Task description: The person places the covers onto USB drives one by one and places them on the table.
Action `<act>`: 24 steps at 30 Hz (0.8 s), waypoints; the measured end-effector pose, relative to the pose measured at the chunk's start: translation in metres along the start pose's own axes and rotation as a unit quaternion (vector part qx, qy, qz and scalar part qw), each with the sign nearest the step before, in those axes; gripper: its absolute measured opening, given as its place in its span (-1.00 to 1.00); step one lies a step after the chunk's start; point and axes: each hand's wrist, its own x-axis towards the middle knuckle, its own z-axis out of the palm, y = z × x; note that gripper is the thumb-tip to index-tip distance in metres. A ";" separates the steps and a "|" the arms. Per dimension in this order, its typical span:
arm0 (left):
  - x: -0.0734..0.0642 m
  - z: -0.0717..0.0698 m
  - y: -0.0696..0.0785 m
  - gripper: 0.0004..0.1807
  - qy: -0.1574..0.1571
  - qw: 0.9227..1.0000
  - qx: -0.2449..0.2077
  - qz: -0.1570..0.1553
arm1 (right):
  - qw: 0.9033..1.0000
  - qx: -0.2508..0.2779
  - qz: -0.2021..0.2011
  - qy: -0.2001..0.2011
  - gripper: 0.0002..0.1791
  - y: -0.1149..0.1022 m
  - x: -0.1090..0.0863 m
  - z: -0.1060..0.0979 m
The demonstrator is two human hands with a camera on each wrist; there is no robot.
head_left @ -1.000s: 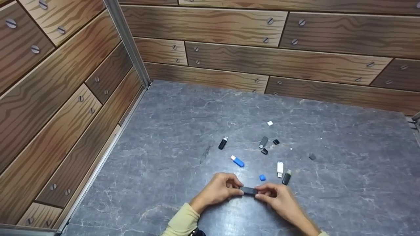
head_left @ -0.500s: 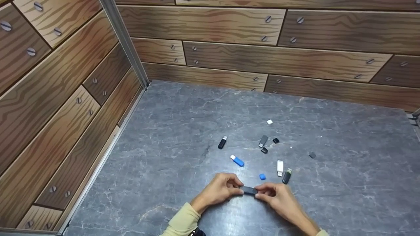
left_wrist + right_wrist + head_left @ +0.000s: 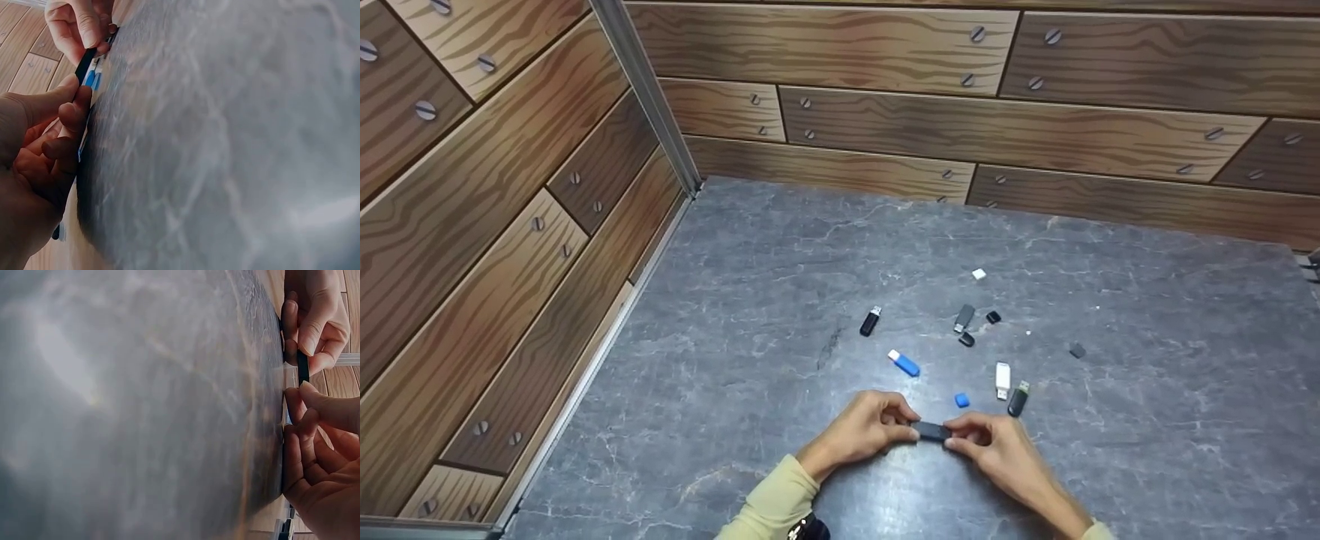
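Both hands pinch one dark USB flash drive (image 3: 931, 431) between them, low over the grey marbled table. My left hand (image 3: 864, 429) has its thumb and index finger on the drive's left end. On the right end sit the thumb and fingertips of my right hand (image 3: 994, 450). The wrist views show the dark drive (image 3: 85, 64) spanning the gap between the two hands, its ends hidden by fingertips. Just beyond the hands lie a blue cap (image 3: 961, 400) and a blue USB drive with a white end (image 3: 904, 364).
Beyond lie a black USB drive (image 3: 870, 322), a grey one (image 3: 964, 318), a white one (image 3: 1003, 380) and a dark green-tipped one (image 3: 1018, 400). Small loose caps include a white cap (image 3: 979, 274) and a grey cap (image 3: 1078, 350). Wood-patterned walls (image 3: 825, 45) stand left and behind.
The hands keep the same pinch on the USB flash drive. The head view has shifted slightly, so the scene sits a little higher in the frame.
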 end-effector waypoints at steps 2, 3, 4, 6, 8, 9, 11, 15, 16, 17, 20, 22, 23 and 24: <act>0.000 0.000 0.000 -0.81 -0.003 1.000 0.009 0.004 | 1.000 -0.004 0.000 0.002 -0.79 -0.001 0.000 0.000; 0.000 -0.001 0.001 -0.81 -0.004 1.000 0.015 0.006 | 1.000 -0.006 0.000 0.003 -0.79 -0.001 0.001 0.001; 0.000 -0.001 0.001 -0.81 -0.006 1.000 0.021 0.008 | 1.000 -0.007 -0.001 0.005 -0.79 -0.001 0.001 0.001; 0.000 -0.001 0.001 -0.81 -0.008 0.999 0.031 0.012 | 1.000 -0.009 -0.002 0.005 -0.79 -0.001 0.000 0.000; 0.000 -0.001 0.001 -0.81 -0.010 0.999 0.041 0.016 | 1.000 -0.009 -0.004 -0.001 -0.79 -0.001 0.000 0.000; -0.001 -0.001 0.000 -0.81 -0.010 0.999 0.047 0.019 | 1.000 -0.006 -0.004 -0.007 -0.79 -0.002 0.000 0.000; -0.002 -0.001 0.001 -0.82 -0.011 0.998 0.060 0.026 | 1.000 -0.001 -0.002 -0.019 -0.79 -0.002 0.001 -0.002; -0.004 -0.003 0.004 -0.83 -0.010 0.993 0.106 0.039 | 0.999 0.010 0.003 -0.045 -0.79 -0.004 0.003 -0.004; -0.004 -0.003 0.005 -0.82 -0.011 0.991 0.125 0.042 | 0.999 0.010 0.002 -0.047 -0.78 -0.004 0.003 -0.004; -0.004 -0.004 0.006 -0.82 -0.012 0.988 0.146 0.045 | 0.999 0.009 0.001 -0.049 -0.78 -0.005 0.003 -0.005; -0.003 -0.005 0.010 -0.81 -0.016 0.973 0.225 0.057 | 0.999 0.006 -0.006 -0.051 -0.78 -0.006 0.003 -0.005; -0.003 -0.005 0.012 -0.81 -0.019 0.961 0.270 0.063 | 0.998 0.001 -0.014 -0.053 -0.79 -0.005 0.002 -0.006; -0.002 -0.005 0.013 -0.81 -0.020 0.956 0.285 0.065 | 0.998 -0.003 -0.018 -0.056 -0.79 -0.005 0.002 -0.006; -0.002 -0.004 0.013 -0.81 -0.021 0.953 0.295 0.065 | 0.998 -0.006 -0.022 -0.058 -0.79 -0.005 0.002 -0.007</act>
